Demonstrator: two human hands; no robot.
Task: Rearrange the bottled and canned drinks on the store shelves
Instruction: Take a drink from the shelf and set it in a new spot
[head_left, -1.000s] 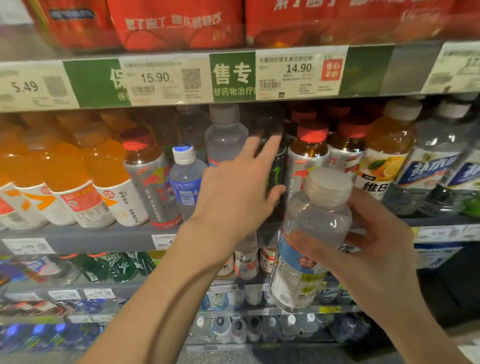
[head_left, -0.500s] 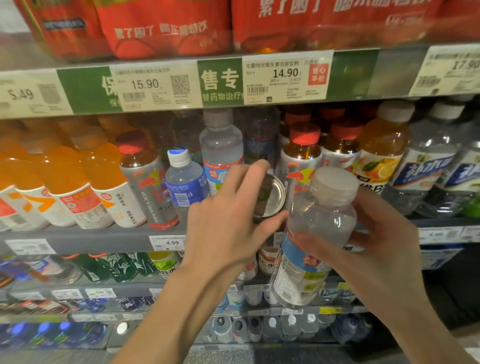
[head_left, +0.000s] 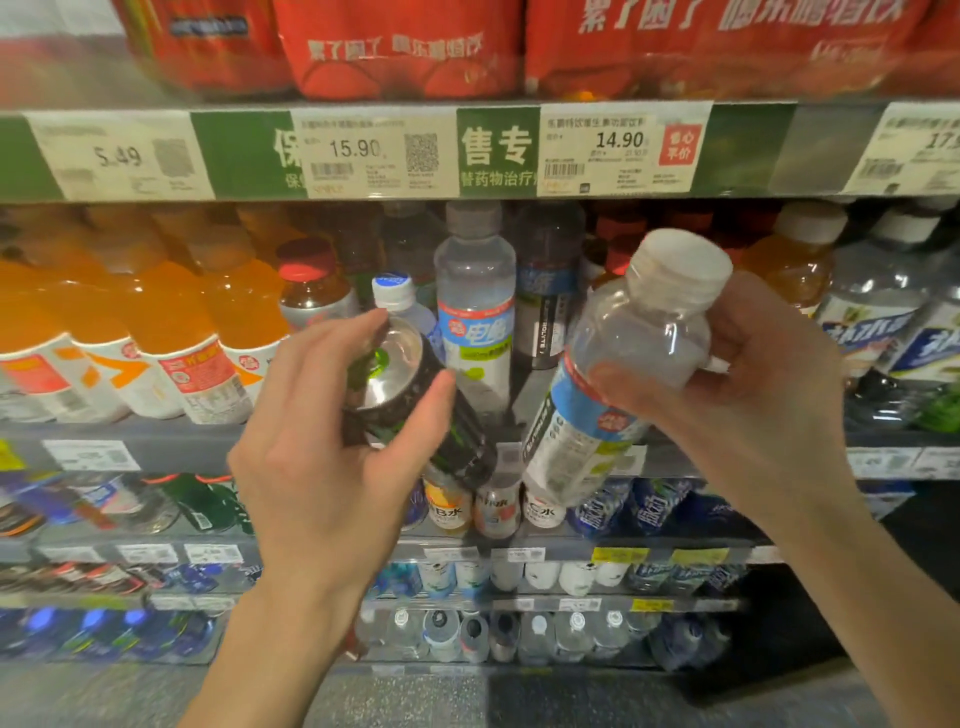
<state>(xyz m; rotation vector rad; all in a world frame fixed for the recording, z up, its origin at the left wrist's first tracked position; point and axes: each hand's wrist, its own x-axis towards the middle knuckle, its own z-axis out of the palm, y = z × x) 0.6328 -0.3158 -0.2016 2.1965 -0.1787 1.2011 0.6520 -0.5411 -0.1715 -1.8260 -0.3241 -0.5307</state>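
Orange drink bottles (head_left: 156, 332) at left of frame, left hand (head_left: 332, 467) at centre gripping a tilted black can (head_left: 415, 410) in front of the shelf (head_left: 130, 441), right hand (head_left: 753, 395) right of centre clasping a tilted clear bottle (head_left: 618, 374)

Tilted black can (head_left: 415, 400) beside tilted clear bottle (head_left: 618, 374), both off-shelf.

shop | price tags (head_left: 597, 150) on shelf edge (head_left: 748, 150) | rows of drinks (head_left: 475, 312)
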